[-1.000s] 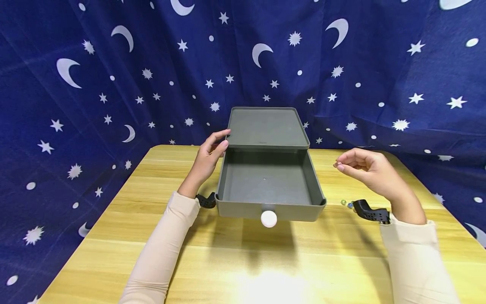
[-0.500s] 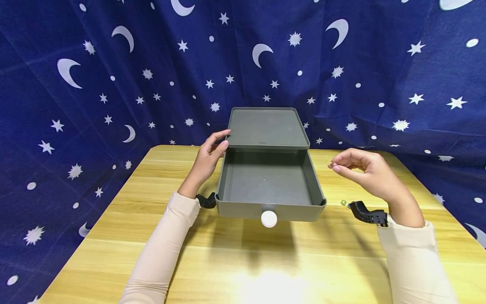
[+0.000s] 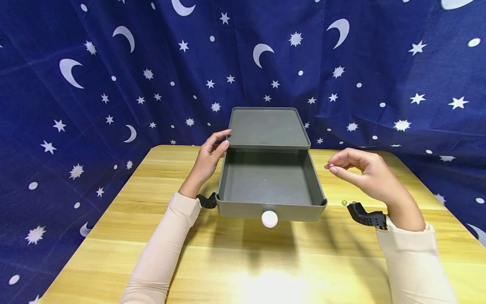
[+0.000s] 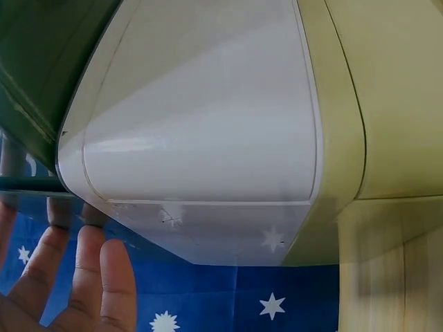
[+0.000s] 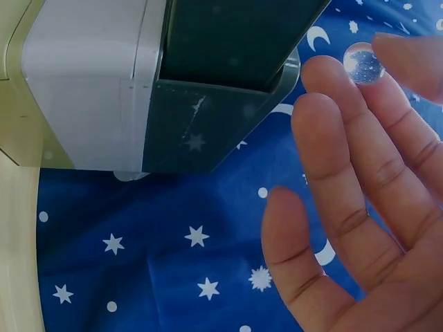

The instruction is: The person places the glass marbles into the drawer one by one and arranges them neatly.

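Observation:
A grey drawer [image 3: 265, 179] stands pulled out toward me from under the grey top [image 3: 268, 126] of a small cabinet; a round white knob [image 3: 269, 219] sits on its front. My left hand [image 3: 206, 160] touches the cabinet's left side at the top, fingers extended, as the left wrist view also shows. To the right of the drawer, my right hand [image 3: 358, 166] hovers above the table, pinching a clear glass marble [image 5: 363, 63] between thumb and fingertips. The inside of the drawer shows a bare floor.
A green marble [image 3: 344, 202] lies on the wooden table [image 3: 152, 236] right of the drawer, close to the black right wrist camera [image 3: 366, 216]. White [image 4: 201, 104] and yellow cabinet sections show in the left wrist view. A blue star-patterned cloth [image 3: 171, 63] hangs behind.
My right hand has moved a little left toward the drawer with the clear marble. The blue marble on the table has become hidden behind the right wrist camera. My left hand stays put.

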Tool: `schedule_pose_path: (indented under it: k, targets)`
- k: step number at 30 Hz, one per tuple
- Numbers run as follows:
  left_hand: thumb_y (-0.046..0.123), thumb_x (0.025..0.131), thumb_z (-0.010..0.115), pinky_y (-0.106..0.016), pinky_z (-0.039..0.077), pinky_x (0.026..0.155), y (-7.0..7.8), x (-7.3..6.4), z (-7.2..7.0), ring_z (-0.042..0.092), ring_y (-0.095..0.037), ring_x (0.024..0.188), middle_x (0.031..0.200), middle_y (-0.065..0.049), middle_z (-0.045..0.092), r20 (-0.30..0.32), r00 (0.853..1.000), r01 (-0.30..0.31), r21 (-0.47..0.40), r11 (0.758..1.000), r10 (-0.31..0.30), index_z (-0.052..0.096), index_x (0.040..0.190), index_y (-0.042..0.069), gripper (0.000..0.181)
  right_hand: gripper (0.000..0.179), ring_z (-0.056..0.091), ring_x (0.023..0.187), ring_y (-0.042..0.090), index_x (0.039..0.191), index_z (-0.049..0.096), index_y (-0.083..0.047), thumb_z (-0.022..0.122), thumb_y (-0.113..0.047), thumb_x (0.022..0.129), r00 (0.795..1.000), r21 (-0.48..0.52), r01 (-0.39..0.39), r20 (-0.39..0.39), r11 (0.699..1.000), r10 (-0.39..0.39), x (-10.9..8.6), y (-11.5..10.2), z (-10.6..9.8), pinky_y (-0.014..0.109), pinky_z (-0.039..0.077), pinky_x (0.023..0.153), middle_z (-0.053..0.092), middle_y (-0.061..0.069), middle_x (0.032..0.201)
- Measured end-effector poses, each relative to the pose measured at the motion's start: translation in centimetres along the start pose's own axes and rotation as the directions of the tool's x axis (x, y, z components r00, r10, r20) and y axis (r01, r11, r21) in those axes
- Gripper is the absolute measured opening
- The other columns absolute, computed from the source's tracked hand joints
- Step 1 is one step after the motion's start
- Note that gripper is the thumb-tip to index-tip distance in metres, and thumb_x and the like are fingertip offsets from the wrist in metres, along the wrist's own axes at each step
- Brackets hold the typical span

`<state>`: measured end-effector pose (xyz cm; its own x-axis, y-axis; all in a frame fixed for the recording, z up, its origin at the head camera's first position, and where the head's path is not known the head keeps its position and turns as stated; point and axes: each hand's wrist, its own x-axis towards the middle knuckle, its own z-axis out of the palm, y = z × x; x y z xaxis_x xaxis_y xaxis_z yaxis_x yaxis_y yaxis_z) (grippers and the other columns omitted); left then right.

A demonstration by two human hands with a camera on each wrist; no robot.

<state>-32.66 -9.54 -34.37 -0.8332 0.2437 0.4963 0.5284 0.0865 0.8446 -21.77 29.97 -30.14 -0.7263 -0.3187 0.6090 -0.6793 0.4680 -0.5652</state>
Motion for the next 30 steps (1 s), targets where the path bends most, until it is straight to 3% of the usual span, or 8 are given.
schedule_pose_path:
  k: [25, 30]
  targets:
    - [0.021, 0.110, 0.054, -0.034, 0.050, 0.095, -0.4, 0.1, -0.2, 0.058, -0.023, 0.118, 0.156, -0.016, 0.054, -0.001, 1.000, -0.001, -0.003, 1.000, 0.001, 0.056, 0.154, 0.004, 0.047, 0.030, 0.071, 0.087, 0.001, 0.104, 0.075, 0.001, 0.073, 0.023, 0.084, 0.995, -0.029, 0.079, 0.056, 0.996, -0.078, 1.2, -2.3, 0.9, 0.012, 0.051, 0.085, 0.078, -0.009, 0.097]
    - [0.020, 0.110, 0.054, -0.034, 0.050, 0.094, -0.4, 0.1, -0.1, 0.058, -0.023, 0.117, 0.155, -0.015, 0.054, 0.001, 1.000, -0.007, -0.002, 1.000, 0.007, 0.057, 0.154, 0.004, 0.047, 0.026, 0.069, 0.086, 0.002, 0.104, 0.078, -0.003, 0.077, 0.016, 0.087, 0.994, -0.046, 0.085, 0.068, 0.995, -0.082, 1.4, -2.4, 1.0, 0.012, 0.050, 0.085, 0.078, -0.006, 0.095]
